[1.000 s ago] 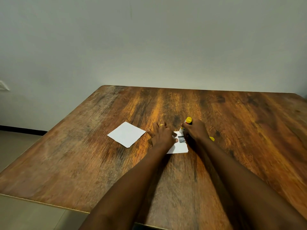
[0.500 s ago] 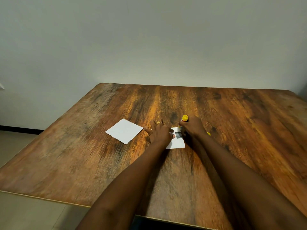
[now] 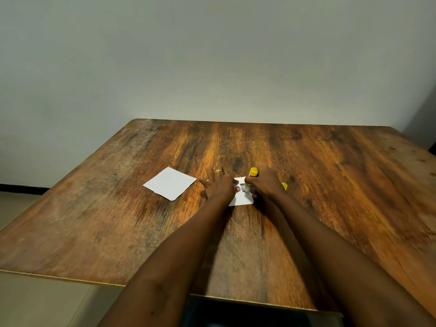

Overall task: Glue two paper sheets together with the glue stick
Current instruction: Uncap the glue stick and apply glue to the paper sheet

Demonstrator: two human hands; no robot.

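The right hand (image 3: 265, 185) held its grip clamped round the glue stick (image 3: 253, 173), tip down on a paper sheet (image 3: 243, 199). The left hand (image 3: 219, 188) lay flat, grip apart, pressing that sheet.

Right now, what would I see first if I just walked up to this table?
Two hands meet in the middle of the table: the left hand presses flat on a white sheet while the right hand grips a yellow-ended glue stick, tip down on that sheet. A second sheet lies alone to the left, and a yellow cap peeks out beside the right hand.
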